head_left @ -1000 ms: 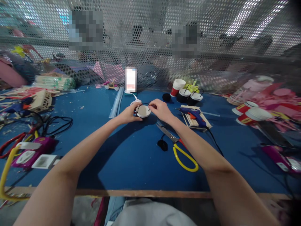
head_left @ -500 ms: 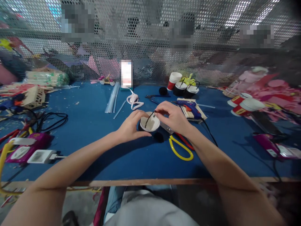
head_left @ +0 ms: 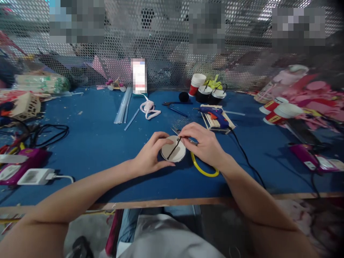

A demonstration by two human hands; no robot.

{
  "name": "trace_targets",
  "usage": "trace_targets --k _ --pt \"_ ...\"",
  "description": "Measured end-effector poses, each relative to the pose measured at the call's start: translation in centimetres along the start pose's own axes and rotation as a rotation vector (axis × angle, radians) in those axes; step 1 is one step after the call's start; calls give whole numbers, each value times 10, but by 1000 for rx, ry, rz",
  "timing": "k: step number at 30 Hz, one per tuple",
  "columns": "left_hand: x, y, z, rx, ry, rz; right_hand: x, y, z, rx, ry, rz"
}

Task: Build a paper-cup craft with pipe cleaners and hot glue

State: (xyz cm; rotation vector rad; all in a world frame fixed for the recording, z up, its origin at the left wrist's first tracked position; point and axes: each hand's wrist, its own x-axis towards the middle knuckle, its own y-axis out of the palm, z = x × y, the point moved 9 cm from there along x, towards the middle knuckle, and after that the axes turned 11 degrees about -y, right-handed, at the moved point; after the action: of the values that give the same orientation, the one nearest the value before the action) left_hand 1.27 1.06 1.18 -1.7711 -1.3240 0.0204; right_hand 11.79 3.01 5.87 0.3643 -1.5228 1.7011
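Note:
A paper cup [head_left: 179,154] with a white inside is held over the near middle of the blue table, its mouth tilted up at me. My left hand [head_left: 150,153] is closed around its left side, thumb below and fingers above. A black pipe cleaner [head_left: 174,148] runs slantwise across the cup's mouth. At the upper right of the rim, my right hand [head_left: 205,145] pinches its end between thumb and fingertips. Scissors with a yellow handle [head_left: 201,170] lie partly hidden beneath my right hand. The cup's outer wall is mostly out of sight.
A blue glue gun [head_left: 217,116] rests on wooden sticks, its cord trailing right. Two black cups [head_left: 203,95] with black loops stand behind, near a black pompom [head_left: 184,96] and pliers [head_left: 176,104]. Clear sticks [head_left: 123,107] and white ribbon [head_left: 149,107] lie left of centre.
The cup has tipped so its mouth faces me more. Both hands sit slightly lower in view, still on the cup and pipe cleaner. The head view has shifted a little.

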Motion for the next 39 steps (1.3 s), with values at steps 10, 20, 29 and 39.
trace_targets --k 10,20,29,39 --pt "-9 1 -2 -37 25 31 -2 1 7 -47 -39 1" --pt "-13 0 -11 -68 39 18 -4 0 18 -99 -91 21" --pt "-15 4 -11 -10 32 65 -4 0 19 -114 -97 29" --pt "-15 4 -9 -51 3 45 -3 1 20 -121 -106 28"
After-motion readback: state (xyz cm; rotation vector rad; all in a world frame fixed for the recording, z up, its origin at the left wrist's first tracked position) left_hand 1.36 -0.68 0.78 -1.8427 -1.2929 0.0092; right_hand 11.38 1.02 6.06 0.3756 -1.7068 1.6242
